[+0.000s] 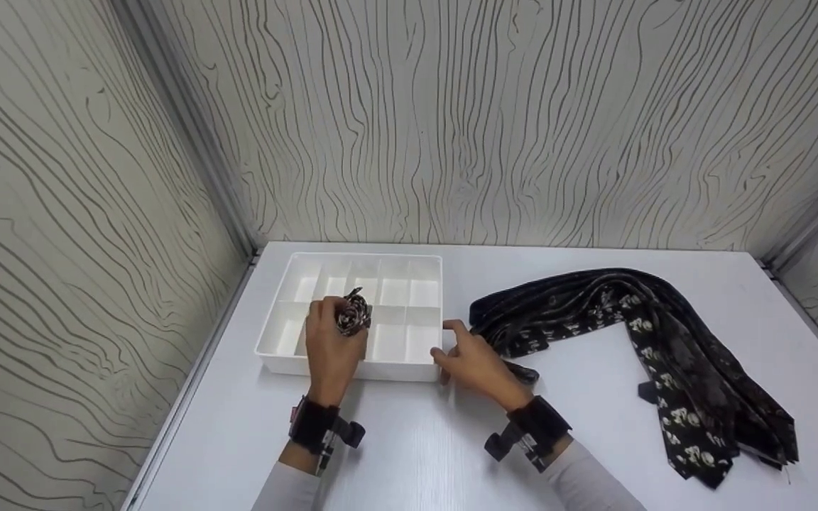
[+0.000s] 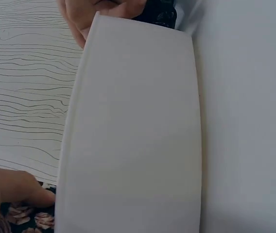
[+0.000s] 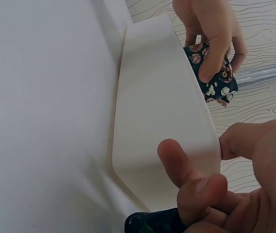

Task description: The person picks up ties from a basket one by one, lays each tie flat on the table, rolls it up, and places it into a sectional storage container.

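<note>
In the head view my left hand point(image 1: 332, 349) grips a rolled-up dark floral necktie point(image 1: 353, 314) over the front row of a white divided box point(image 1: 380, 371). The right wrist view shows the tie's flower print point(image 3: 215, 73) under that hand's thumb, against the box rim. My right hand point(image 1: 476, 362) pinches the box's front right corner, its thumb over the rim and a finger along the outer side. Several dark floral neckties point(image 1: 693, 369) lie loosely in a bent bundle to the right, with their near end close behind the right hand.
The box has two rows of compartments, with thin dividers point(image 1: 407, 309) between them. It stands on a white table point(image 1: 409, 447) near the left edge. Wood-patterned panels point(image 1: 451, 128) rise behind the table and on the left.
</note>
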A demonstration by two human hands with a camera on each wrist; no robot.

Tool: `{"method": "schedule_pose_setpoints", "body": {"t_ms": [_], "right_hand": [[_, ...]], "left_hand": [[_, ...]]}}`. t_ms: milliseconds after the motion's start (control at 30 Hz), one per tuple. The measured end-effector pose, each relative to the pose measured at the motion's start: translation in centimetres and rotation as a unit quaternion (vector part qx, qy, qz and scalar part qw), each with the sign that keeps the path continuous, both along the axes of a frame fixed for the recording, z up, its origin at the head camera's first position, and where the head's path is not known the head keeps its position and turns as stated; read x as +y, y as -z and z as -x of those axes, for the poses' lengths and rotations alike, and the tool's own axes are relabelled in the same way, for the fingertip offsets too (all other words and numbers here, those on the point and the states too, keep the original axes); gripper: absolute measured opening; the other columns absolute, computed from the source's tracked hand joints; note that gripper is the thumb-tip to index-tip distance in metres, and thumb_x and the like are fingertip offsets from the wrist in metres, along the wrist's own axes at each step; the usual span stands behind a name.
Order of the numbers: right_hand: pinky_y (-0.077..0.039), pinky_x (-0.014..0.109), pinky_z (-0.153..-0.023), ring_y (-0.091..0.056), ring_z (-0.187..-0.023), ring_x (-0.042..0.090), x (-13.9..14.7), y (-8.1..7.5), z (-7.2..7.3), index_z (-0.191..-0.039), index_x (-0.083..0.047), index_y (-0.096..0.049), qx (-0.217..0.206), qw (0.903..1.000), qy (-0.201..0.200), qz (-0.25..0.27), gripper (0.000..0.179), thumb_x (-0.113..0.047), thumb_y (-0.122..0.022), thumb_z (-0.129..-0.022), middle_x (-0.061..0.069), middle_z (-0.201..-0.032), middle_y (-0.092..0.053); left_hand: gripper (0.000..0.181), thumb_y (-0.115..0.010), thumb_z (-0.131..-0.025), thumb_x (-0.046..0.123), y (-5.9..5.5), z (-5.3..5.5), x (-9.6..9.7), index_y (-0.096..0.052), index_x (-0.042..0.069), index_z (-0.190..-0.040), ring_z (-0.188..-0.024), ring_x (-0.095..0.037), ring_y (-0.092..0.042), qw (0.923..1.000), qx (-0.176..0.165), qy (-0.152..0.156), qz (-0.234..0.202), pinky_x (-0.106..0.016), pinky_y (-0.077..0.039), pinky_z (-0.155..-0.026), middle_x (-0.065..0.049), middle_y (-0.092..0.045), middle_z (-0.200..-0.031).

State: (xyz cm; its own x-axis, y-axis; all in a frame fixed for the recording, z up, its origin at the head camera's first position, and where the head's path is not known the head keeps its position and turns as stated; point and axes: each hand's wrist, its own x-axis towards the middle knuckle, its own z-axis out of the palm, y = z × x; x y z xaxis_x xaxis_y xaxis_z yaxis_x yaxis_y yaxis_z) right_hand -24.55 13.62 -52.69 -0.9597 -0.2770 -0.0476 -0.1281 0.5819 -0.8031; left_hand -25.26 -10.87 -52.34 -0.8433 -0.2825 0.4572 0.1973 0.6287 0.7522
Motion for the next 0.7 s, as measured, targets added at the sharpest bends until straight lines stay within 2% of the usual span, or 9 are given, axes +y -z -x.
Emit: {"method": "schedule_pose_setpoints", "body": {"t_ms": [100, 267, 433, 700], "right_hand": [[-0.049, 0.029, -0.063, -0.062, -0.059, 0.012, 0.0, 0.0, 0.0, -0.152, 0.002, -0.043, -0.002, 1.0, -0.002, 0.001, 0.061, -0.023, -0.067, -0.102, 0.0, -0.067, -0.074], [-0.047, 0.029, -0.058, -0.06, -0.057, 0.011, -0.1, 0.0, 0.1, -0.154, 0.001, -0.041, -0.011, 0.9999, -0.002, 0.002, 0.063, -0.024, -0.066, -0.103, -0.001, -0.067, -0.074], [-0.046, 0.029, -0.056, -0.059, -0.056, 0.011, 0.0, 0.1, 0.1, -0.154, 0.002, -0.041, -0.009, 0.9999, -0.005, 0.003, 0.062, -0.023, -0.066, -0.103, 0.002, -0.069, -0.075], [-0.045, 0.027, -0.055, -0.057, -0.055, 0.01, 0.0, 0.1, 0.0, -0.152, 0.003, -0.042, 0.003, 0.9999, -0.011, 0.0, 0.061, -0.023, -0.066, -0.103, 0.003, -0.07, -0.075]], "left_hand": [[0.051, -0.086, -0.074, 0.0, 0.3, -0.1, 0.4, -0.063, 0.006, -0.119, -0.11, -0.036, -0.062, 0.9999, -0.01, -0.007, 0.011, -0.051, -0.056, -0.097, -0.016, -0.06, -0.115], [0.055, -0.087, -0.074, 0.003, 0.6, -0.1, 0.5, -0.06, 0.006, -0.122, -0.113, -0.039, -0.061, 0.9991, -0.027, -0.032, 0.012, -0.052, -0.056, -0.096, -0.018, -0.059, -0.12], [0.056, -0.087, -0.074, 0.008, 0.8, -0.1, 0.7, -0.058, 0.004, -0.122, -0.105, -0.039, -0.062, 0.9971, -0.029, -0.057, 0.042, -0.053, -0.053, -0.091, -0.018, -0.06, -0.116], [0.054, -0.084, -0.073, 0.006, 1.2, 0.1, 1.0, -0.06, 0.004, -0.121, -0.103, -0.039, -0.054, 0.9928, -0.043, -0.061, 0.094, -0.05, -0.048, -0.089, -0.018, -0.062, -0.113]]}}
